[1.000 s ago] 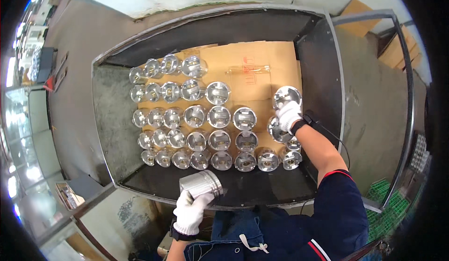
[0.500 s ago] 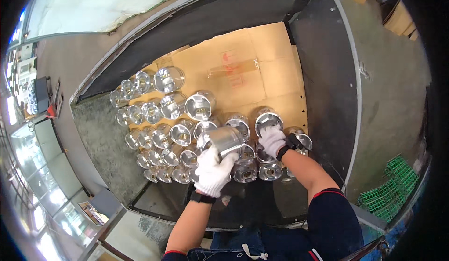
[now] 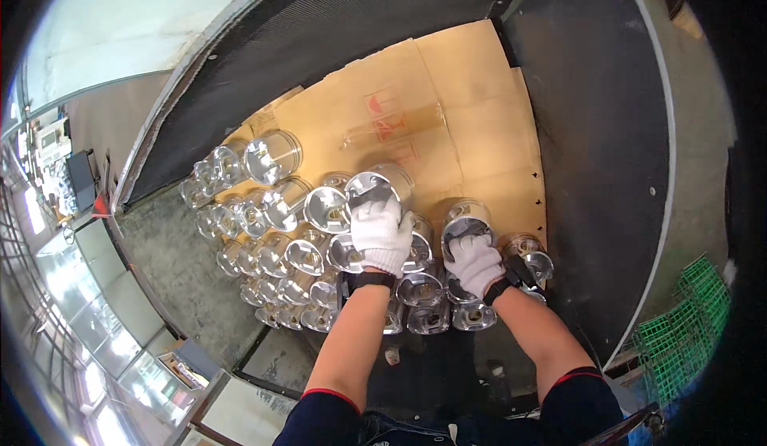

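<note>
- At centre: silver, hollow cylindrical metal piston (image 3: 395, 178), open end toward the viewer, at the right end of a row; just beside its neighbour on the left, contact between the two not tellable.
- Over its near rim: left hand (image 3: 382, 234) in a white knitted glove, apparently pinching the wall, fingertips partly hidden in the dark opening, thumb spread to the right.
- To the right, apart from the first: second silver piston (image 3: 466, 216), seemingly upright on the cardboard.
- Over its near rim: right hand (image 3: 475, 264), likewise gloved, fingers bent; firm grip or mere contact not tellable.
- Around: rows of similar silver pistons (image 3: 306, 254), open ends up, packed toward the left and near sides.
- Progress, as judged from the layout: left and near portions well filled, far rows shorter; both pistons under the hands not yet released from contact; final count not determinable.
- Beneath: brown cardboard sheet (image 3: 487, 118) with red printed marks, exposed toward the far right.
- Enclosing all: deep box with dark walls (image 3: 595, 126).
- Outside, lower right: green wire racks (image 3: 679, 322).
</note>
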The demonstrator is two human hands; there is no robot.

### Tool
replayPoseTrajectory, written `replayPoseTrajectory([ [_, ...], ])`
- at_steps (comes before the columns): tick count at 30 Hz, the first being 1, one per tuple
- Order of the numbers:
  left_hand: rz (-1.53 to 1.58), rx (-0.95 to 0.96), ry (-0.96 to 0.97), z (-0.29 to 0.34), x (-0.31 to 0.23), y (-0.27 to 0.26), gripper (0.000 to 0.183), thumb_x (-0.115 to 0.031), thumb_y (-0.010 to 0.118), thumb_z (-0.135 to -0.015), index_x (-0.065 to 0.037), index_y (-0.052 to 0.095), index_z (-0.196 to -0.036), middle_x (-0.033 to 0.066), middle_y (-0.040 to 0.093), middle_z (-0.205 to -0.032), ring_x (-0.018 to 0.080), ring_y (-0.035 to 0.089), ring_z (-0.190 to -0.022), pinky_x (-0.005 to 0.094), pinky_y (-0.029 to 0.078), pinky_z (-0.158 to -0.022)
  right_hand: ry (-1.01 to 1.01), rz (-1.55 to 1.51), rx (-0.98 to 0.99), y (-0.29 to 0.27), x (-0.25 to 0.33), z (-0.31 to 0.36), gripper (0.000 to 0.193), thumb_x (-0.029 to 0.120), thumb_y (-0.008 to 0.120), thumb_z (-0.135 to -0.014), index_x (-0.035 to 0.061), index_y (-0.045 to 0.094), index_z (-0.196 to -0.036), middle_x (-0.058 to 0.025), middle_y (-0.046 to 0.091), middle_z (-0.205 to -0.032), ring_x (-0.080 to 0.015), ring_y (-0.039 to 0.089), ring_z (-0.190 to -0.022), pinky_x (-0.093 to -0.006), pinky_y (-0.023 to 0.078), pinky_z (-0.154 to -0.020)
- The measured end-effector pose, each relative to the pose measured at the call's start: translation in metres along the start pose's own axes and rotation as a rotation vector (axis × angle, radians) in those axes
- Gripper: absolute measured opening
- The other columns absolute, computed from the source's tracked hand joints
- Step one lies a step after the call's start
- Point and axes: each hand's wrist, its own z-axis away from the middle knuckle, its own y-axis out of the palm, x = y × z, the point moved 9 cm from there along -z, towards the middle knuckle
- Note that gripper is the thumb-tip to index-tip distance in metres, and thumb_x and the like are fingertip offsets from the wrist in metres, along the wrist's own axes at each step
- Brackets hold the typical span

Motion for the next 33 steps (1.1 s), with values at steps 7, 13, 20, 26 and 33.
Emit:
replayPoseTrajectory([
  [7,-0.007,0.004,-0.004,0.011,0.005,0.033,0.041,-0.034,0.075,-0.081,-0.004,0.065,-0.109,0.017,0.068,-0.109,0.0371,0.061,-0.107,0.0489,0.046,-0.096,0.02,0.025,-0.024,-0.019,0.005,-0.006,0.03,0.042,0.06,-0.089,0.0169,0.074,-0.096,-0.0068,0.062,-0.101,-0.0288,0.059,-0.095,-0.0523,0.042,-0.075],
  [13,0.176,0.006,0.097,0.073,-0.013,-0.036,0.058,-0.026,0.071,-0.087,-0.003,0.054,-0.137,0.0202,0.062,-0.128,0.0419,0.053,-0.126,0.0515,0.045,-0.102,-0.053,0.169,0.178,-0.015,0.007,0.001,0.026,0.037,0.056,-0.093,0.026,0.072,-0.111,-0.0081,0.061,-0.114,-0.0297,0.06,-0.109,-0.0558,0.045,-0.079],
  [20,0.423,0.025,0.05,0.214,-0.009,-0.104,0.045,-0.022,0.069,-0.088,-0.004,0.058,-0.128,0.0181,0.065,-0.102,0.0378,0.064,-0.098,0.0454,0.054,-0.084,0.406,-0.019,0.399,0.004,-0.03,-0.01,0.03,0.041,0.054,-0.095,0.0254,0.075,-0.11,-0.0088,0.061,-0.132,-0.0354,0.061,-0.121,-0.052,0.044,-0.101],
  [26,0.496,0.091,-0.381,0.364,0.045,-0.135,0.045,-0.03,0.065,-0.095,-0.006,0.057,-0.132,0.0177,0.07,-0.107,0.0373,0.067,-0.1,0.0455,0.055,-0.086,0.132,0.385,0.375,-0.07,0.042,0.028,0.049,0.044,0.064,-0.084,0.0205,0.066,-0.127,-0.0196,0.061,-0.135,-0.0342,0.061,-0.124,-0.047,0.05,-0.103],
  [33,0.998,0.012,-0.898,0.568,0.079,-0.097,0.102,-0.037,0.071,-0.091,-0.011,0.004,-0.163,0.0201,0.062,-0.136,0.0311,0.066,-0.116,0.0377,0.049,-0.102,-0.504,0.422,0.571,-0.046,0.133,0.068,0.034,0.035,0.058,-0.091,0.0232,0.072,-0.119,-0.0087,0.066,-0.132,-0.0277,0.061,-0.125,-0.0379,0.05,-0.104],
])
